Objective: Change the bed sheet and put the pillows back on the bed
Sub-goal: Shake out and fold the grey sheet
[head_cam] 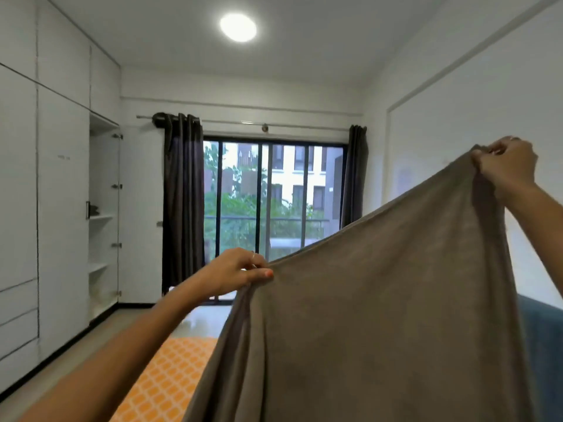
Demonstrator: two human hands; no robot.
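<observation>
The brown-grey sheet (pixel 380 315) is up in the air, plain and soft-looking, hanging in loose vertical folds. Its top edge runs on a slant, low at the left hand (pixel 236 274), high at the right hand (pixel 507 166). Both hands pinch that edge, held wide apart. Beneath it shows an orange patterned cover (pixel 166 382). The white wardrobe (pixel 61 208) stands open, a dark item on one shelf. Dark curtains (pixel 182 202) frame the window.
</observation>
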